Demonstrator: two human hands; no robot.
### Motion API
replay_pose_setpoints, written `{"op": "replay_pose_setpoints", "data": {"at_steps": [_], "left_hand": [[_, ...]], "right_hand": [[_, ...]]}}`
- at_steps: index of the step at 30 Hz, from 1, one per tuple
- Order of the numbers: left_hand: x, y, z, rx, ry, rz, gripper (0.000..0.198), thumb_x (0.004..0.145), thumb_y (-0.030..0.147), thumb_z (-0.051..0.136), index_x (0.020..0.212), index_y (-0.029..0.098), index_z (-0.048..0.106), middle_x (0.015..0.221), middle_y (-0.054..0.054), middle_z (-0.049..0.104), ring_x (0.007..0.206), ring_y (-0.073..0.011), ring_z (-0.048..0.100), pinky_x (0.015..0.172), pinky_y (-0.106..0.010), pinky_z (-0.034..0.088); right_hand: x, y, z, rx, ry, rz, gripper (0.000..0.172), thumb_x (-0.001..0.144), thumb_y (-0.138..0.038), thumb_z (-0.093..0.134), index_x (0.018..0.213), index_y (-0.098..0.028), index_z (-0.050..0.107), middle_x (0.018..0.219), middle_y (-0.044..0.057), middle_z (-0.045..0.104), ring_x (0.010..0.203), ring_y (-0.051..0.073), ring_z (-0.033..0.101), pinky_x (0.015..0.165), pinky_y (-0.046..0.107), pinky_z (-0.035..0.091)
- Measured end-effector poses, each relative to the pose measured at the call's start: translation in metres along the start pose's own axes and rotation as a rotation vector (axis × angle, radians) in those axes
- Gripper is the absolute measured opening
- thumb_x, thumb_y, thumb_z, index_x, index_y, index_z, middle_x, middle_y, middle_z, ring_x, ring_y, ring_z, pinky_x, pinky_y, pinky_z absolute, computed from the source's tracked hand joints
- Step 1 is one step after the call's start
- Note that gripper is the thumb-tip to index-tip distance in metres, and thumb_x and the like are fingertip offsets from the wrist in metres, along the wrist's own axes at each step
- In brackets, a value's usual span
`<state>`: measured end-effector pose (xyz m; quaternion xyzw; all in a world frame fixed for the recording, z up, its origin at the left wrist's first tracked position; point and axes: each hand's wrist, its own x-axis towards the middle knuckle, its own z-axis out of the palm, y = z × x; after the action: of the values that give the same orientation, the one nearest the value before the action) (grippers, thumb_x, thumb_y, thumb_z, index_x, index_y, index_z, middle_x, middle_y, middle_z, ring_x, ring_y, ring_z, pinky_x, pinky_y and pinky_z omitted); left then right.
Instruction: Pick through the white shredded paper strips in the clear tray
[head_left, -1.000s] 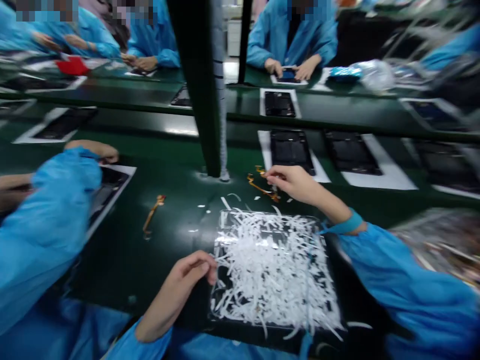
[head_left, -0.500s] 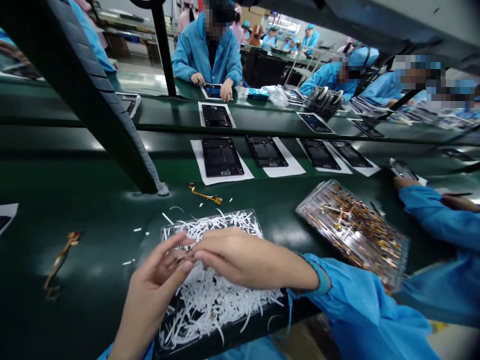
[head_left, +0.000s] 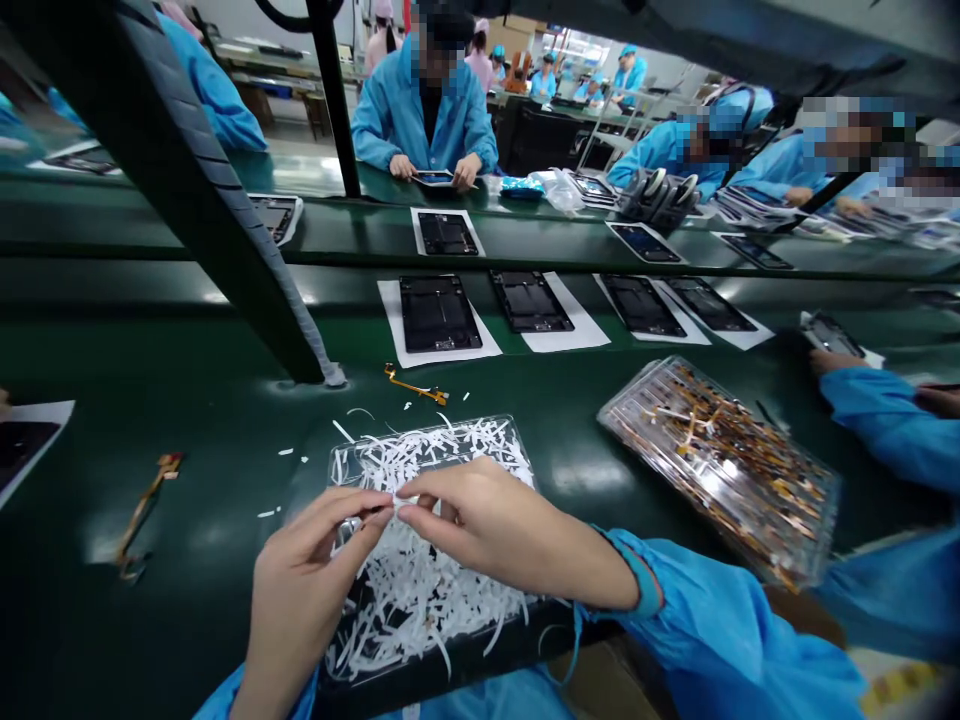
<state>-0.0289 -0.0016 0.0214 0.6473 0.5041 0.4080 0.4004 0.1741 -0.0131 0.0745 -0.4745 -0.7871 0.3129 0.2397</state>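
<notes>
My left hand and my right hand meet fingertip to fingertip over a clear tray heaped with white paper strips. Both hands pinch a small white strip between them; whatever else it is stuck to is too small to make out. An orange flex cable lies on the green bench just beyond the tray. A second flex cable lies to the left of my left hand.
A clear tray of orange flex cables stands to the right. Dark tablet frames on white sheets line the conveyor behind. A slanted black post rises at the left. A neighbour's blue sleeve reaches in at right; other workers sit opposite.
A second ago my right hand reached to the flex cable beyond the tray and my left rested at the tray's edge. Both hands have come together over the strips, now pinching tightly.
</notes>
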Motion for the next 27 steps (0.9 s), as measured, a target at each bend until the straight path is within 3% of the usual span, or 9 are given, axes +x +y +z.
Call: {"op": "replay_pose_setpoints", "data": {"at_steps": [2, 4, 9, 12, 14, 19, 27], "left_hand": [[0.0, 0.001, 0.0, 0.08, -0.022, 0.102, 0.014, 0.086, 0.036, 0.074, 0.095, 0.028, 0.08, 0.099, -0.002, 0.076, 0.089, -0.0211, 0.07, 0.081, -0.027, 0.055], [0.001, 0.002, 0.001, 0.104, -0.063, 0.152, 0.015, 0.088, 0.035, 0.072, 0.099, 0.028, 0.081, 0.101, -0.003, 0.077, 0.09, -0.0216, 0.071, 0.082, -0.028, 0.056], [0.006, 0.002, 0.006, 0.025, -0.091, 0.092, 0.017, 0.087, 0.034, 0.073, 0.1, 0.028, 0.081, 0.102, -0.002, 0.077, 0.09, -0.0222, 0.07, 0.085, -0.03, 0.057], [0.006, 0.005, 0.011, -0.037, -0.006, 0.051, 0.018, 0.089, 0.032, 0.071, 0.104, 0.028, 0.079, 0.102, -0.002, 0.075, 0.092, -0.0208, 0.069, 0.081, -0.029, 0.057], [0.003, 0.009, 0.016, -0.033, 0.097, 0.082, 0.014, 0.089, 0.029, 0.071, 0.101, 0.026, 0.079, 0.097, -0.003, 0.074, 0.088, -0.0192, 0.068, 0.077, -0.029, 0.057], [-0.001, 0.016, 0.03, 0.065, 0.162, 0.228, 0.011, 0.088, 0.023, 0.073, 0.097, 0.022, 0.078, 0.087, -0.003, 0.073, 0.073, -0.0142, 0.066, 0.071, -0.027, 0.057], [-0.001, 0.013, 0.034, 0.071, 0.168, 0.177, 0.01, 0.09, 0.021, 0.069, 0.095, 0.019, 0.077, 0.088, -0.004, 0.073, 0.075, -0.0139, 0.066, 0.069, -0.027, 0.055]], "right_hand": [[-0.003, 0.003, 0.005, -0.006, 0.096, 0.011, 0.029, 0.102, -0.032, 0.051, 0.121, -0.017, 0.066, 0.084, 0.002, 0.073, 0.073, 0.013, 0.065, 0.067, 0.026, 0.045], [-0.006, 0.006, 0.01, -0.038, 0.169, -0.026, 0.028, 0.103, -0.03, 0.048, 0.12, -0.016, 0.066, 0.094, 0.004, 0.075, 0.079, 0.015, 0.067, 0.07, 0.027, 0.047], [-0.009, 0.009, 0.014, -0.016, 0.25, -0.068, 0.023, 0.103, -0.028, 0.049, 0.11, -0.017, 0.069, 0.1, 0.004, 0.074, 0.085, 0.014, 0.067, 0.077, 0.027, 0.051], [-0.01, 0.01, 0.01, 0.058, 0.309, -0.062, 0.016, 0.099, -0.027, 0.055, 0.099, -0.019, 0.07, 0.098, 0.005, 0.073, 0.088, 0.016, 0.067, 0.076, 0.028, 0.053], [-0.01, 0.013, 0.007, 0.131, 0.347, 0.035, 0.013, 0.096, -0.028, 0.06, 0.093, -0.021, 0.07, 0.092, 0.005, 0.072, 0.082, 0.017, 0.067, 0.068, 0.028, 0.053], [-0.008, 0.021, 0.01, 0.377, 0.292, 0.243, 0.019, 0.094, -0.039, 0.062, 0.094, -0.024, 0.074, 0.086, 0.005, 0.071, 0.066, 0.016, 0.066, 0.057, 0.028, 0.056], [-0.009, 0.017, 0.02, 0.37, 0.268, 0.197, 0.02, 0.095, -0.04, 0.06, 0.098, -0.025, 0.074, 0.084, 0.004, 0.072, 0.067, 0.016, 0.067, 0.059, 0.029, 0.057]]}}
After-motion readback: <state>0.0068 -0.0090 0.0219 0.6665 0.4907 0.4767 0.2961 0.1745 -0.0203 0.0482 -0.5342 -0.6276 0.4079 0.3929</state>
